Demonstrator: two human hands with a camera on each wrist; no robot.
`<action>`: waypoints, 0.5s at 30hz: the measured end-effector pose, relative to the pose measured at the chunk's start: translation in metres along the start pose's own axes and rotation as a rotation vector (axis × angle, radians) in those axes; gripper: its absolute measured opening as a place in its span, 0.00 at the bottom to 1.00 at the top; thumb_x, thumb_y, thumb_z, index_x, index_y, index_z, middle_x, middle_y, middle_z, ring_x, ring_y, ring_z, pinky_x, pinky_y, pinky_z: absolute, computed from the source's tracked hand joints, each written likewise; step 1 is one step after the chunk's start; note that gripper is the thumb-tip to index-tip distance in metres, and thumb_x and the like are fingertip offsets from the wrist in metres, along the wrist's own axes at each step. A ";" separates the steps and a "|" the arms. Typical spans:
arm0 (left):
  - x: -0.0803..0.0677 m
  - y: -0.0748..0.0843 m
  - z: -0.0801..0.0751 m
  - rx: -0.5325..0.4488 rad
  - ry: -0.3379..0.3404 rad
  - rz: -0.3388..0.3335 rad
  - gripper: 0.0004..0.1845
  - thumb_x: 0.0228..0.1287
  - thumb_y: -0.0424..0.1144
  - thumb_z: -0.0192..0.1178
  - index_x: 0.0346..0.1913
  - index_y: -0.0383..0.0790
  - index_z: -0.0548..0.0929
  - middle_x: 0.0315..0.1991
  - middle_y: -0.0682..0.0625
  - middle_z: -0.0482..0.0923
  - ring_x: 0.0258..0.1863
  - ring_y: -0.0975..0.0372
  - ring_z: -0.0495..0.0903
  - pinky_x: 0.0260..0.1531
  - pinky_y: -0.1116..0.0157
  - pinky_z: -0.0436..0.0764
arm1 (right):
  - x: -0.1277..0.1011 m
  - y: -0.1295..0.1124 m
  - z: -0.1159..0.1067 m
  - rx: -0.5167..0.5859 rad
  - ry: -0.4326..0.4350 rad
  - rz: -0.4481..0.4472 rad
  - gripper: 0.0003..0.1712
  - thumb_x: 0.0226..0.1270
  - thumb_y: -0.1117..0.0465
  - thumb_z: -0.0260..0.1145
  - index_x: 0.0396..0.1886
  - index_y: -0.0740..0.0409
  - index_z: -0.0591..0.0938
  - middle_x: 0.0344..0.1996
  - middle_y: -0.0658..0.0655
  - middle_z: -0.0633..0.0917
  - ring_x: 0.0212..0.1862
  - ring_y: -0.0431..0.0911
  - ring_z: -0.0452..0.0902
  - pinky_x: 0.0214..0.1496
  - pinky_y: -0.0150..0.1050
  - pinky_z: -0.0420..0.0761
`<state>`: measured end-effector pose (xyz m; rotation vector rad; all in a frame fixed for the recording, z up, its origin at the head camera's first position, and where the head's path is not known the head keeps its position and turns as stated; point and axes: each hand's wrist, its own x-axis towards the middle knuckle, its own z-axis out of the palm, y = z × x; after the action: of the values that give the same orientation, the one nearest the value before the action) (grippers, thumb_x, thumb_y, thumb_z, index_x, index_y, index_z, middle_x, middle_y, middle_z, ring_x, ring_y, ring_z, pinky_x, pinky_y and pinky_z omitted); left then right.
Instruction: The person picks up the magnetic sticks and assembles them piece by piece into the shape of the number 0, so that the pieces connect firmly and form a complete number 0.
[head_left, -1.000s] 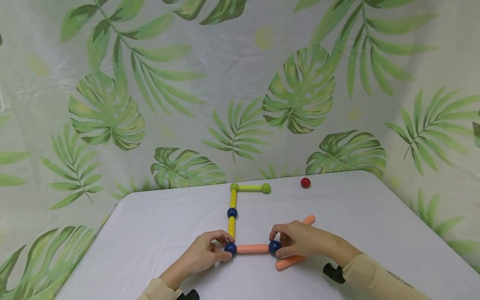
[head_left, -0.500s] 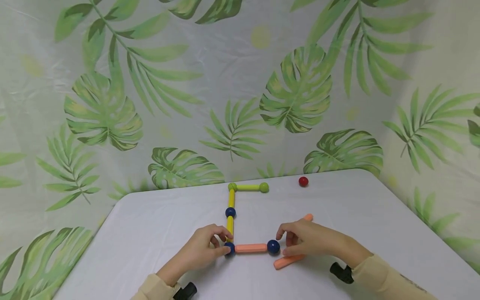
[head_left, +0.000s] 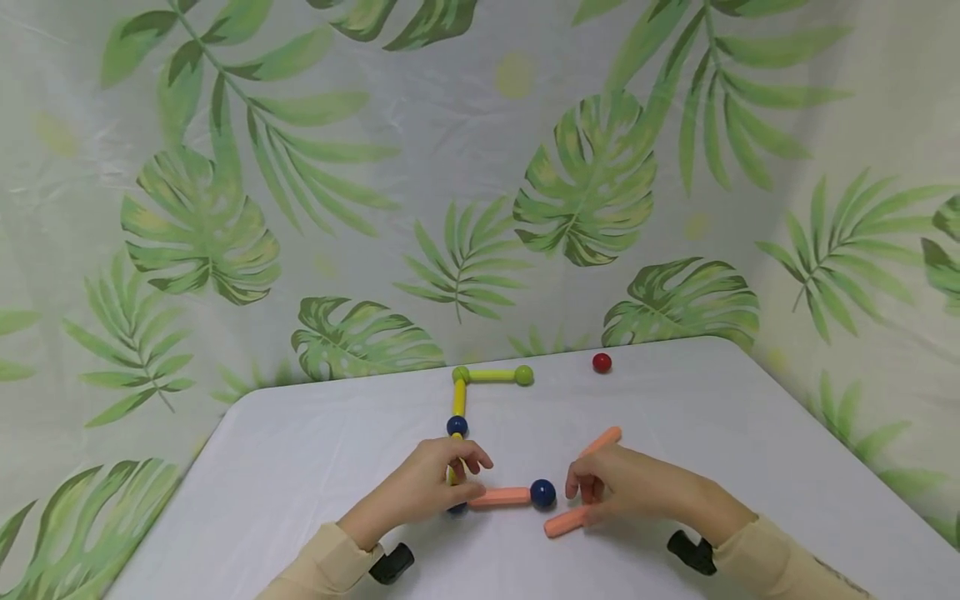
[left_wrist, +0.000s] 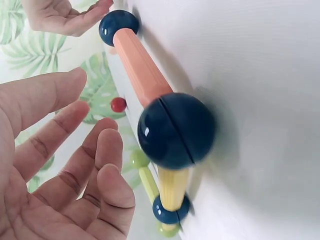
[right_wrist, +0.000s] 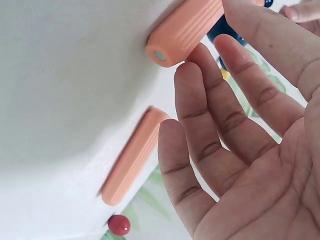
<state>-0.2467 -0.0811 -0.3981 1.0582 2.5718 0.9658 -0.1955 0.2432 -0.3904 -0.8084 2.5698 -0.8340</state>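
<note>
A flat chain lies on the white table [head_left: 315, 467]: two green balls joined by a green rod [head_left: 491, 375], a yellow rod [head_left: 458, 407], a blue ball [head_left: 457, 426], a second yellow rod, a corner blue ball [left_wrist: 175, 130], an orange rod [head_left: 498, 497] and an end blue ball [head_left: 543, 493]. My left hand [head_left: 468, 475] hovers over the corner ball with relaxed fingers [left_wrist: 107, 150] that do not touch it. My right hand [head_left: 581, 492] is open just right of the end ball, above a loose orange rod [head_left: 566, 522]. Its straight fingers [right_wrist: 200, 115] are beside that rod's end [right_wrist: 187, 30].
A second loose orange rod [head_left: 600, 440] lies behind the right hand. A red ball [head_left: 602, 362] sits alone at the back of the table. A leaf-printed curtain [head_left: 600, 183] closes off the back and sides. The table's right edge runs near the right forearm.
Both hands let go of the blue balls at the ends of the orange rod. The right hand drew away to the right; the left hand's fingers lifted off the corner ball.
</note>
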 end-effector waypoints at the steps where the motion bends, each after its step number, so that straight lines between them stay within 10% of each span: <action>1: 0.003 0.001 0.001 0.002 -0.006 0.007 0.12 0.69 0.37 0.74 0.53 0.42 0.89 0.44 0.47 0.88 0.35 0.71 0.80 0.35 0.71 0.79 | -0.001 0.001 0.000 -0.001 0.003 -0.009 0.12 0.62 0.62 0.81 0.42 0.51 0.87 0.31 0.42 0.82 0.35 0.32 0.75 0.40 0.30 0.78; 15: 0.032 0.020 0.023 -0.005 -0.066 0.050 0.14 0.69 0.42 0.75 0.54 0.42 0.89 0.45 0.46 0.89 0.40 0.66 0.82 0.41 0.70 0.81 | -0.009 0.008 0.011 0.007 -0.025 0.037 0.11 0.63 0.55 0.83 0.35 0.44 0.86 0.24 0.39 0.78 0.28 0.31 0.71 0.32 0.28 0.73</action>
<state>-0.2490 -0.0370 -0.4008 1.1381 2.5002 0.9315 -0.1872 0.2493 -0.4025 -0.7614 2.5509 -0.8165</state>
